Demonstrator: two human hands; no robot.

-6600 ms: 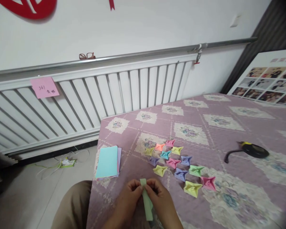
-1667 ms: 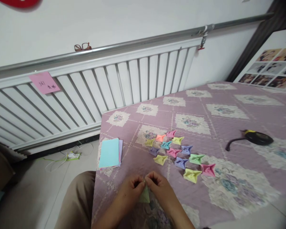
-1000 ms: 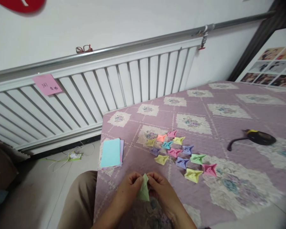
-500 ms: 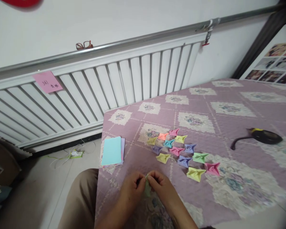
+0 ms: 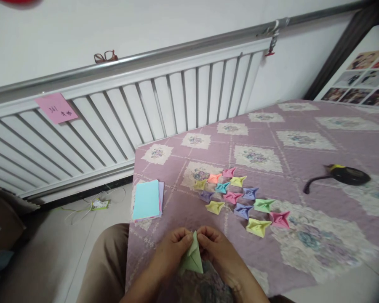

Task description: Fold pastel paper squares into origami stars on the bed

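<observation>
Above the patterned tabletop (image 5: 181, 212), my left hand (image 5: 176, 246) and right hand (image 5: 218, 247) pinch the pale green folded paper (image 5: 194, 260) near its pointed top.

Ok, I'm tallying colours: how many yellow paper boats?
4: a yellow boat left of the orange boat, another right of the teal boat, a third in front of the leftmost purple boat, a fourth frontmost. None seems hidden.

Pink note (image 5: 57, 114) marked "361"
It's on the radiator (image 5: 161, 94), upper left; the characters beside the number I can't make out.
</observation>
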